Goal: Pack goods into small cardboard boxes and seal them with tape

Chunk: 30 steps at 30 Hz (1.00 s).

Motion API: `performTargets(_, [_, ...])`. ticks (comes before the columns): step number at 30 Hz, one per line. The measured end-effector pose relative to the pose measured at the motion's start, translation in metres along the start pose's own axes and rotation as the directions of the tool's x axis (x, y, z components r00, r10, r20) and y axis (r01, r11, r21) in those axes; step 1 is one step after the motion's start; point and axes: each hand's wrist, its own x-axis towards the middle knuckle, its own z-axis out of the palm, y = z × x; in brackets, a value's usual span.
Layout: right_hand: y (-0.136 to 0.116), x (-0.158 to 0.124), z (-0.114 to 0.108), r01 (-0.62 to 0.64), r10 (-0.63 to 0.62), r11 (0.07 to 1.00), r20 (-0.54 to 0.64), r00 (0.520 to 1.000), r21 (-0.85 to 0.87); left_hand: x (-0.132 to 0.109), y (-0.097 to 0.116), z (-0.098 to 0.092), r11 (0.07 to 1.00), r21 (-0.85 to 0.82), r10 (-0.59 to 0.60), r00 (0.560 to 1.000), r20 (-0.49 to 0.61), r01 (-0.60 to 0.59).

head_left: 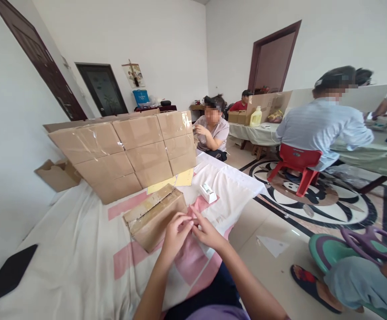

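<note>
My left hand (177, 232) and my right hand (208, 230) meet just above the cloth, fingertips bent together in a pinch. Whatever is between them is too small or too hidden to name. Close beside my left hand lies a taped cardboard box (156, 222), its top seam facing up. A small white box-shaped item (207, 193) sits on the cloth beyond my right hand, and neither hand touches it.
A tall wall of taped cardboard (126, 155) stands across the table, with yellow sheets (180, 178) at its foot. A dark flat panel (8, 278) lies at left. Co-workers sit beyond; a person's leg (360, 280) and a green-purple chair (326, 253) are at right.
</note>
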Motion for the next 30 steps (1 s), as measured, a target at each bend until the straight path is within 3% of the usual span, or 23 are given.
performTargets(3, [-0.002,0.007,0.015,0.009,-0.01,1.0,0.058,0.998,0.025,-0.011,0.0,-0.018,0.995,0.093,0.028,0.996,-0.081,-0.02])
performTargets(7, [0.001,0.015,0.024,-0.022,0.021,0.999,0.029,0.999,0.037,-0.019,0.009,-0.028,0.968,0.229,0.152,0.962,-0.229,-0.099])
performTargets(10, [0.003,0.028,0.013,-0.04,0.038,0.999,-0.133,0.99,-0.014,-0.024,0.018,-0.04,0.963,0.254,0.189,0.891,-0.412,-0.087])
performTargets(13, [0.006,0.053,-0.007,-0.023,0.043,0.998,-0.376,0.926,0.059,-0.031,0.02,-0.061,0.975,0.223,0.115,0.824,-0.555,0.014])
performTargets(15, [0.007,0.071,-0.016,-0.017,0.086,0.986,-0.416,0.905,0.165,-0.037,0.018,-0.075,0.979,0.188,0.057,0.787,-0.614,0.076])
performTargets(17, [0.002,0.085,-0.017,0.007,0.094,0.966,-0.38,0.92,0.257,-0.042,0.016,-0.084,0.984,0.153,0.028,0.767,-0.641,0.092])
performTargets(20, [-0.015,0.088,-0.006,0.058,0.035,0.939,-0.263,0.964,0.338,-0.048,0.018,-0.088,0.99,0.114,0.01,0.767,-0.641,0.082])
performTargets(23, [-0.037,0.073,0.011,0.065,-0.015,0.934,-0.144,0.99,0.351,-0.049,0.026,-0.088,0.992,0.08,-0.031,0.786,-0.617,0.102])
performTargets(27, [-0.062,0.049,0.027,0.097,-0.104,0.971,0.022,0.994,0.22,-0.046,0.04,-0.088,0.988,0.141,-0.005,0.91,-0.414,0.069])
performTargets(30, [-0.071,0.041,0.034,0.149,-0.158,0.987,0.172,0.972,0.067,-0.046,0.047,-0.084,0.973,0.232,0.079,0.936,-0.343,0.003])
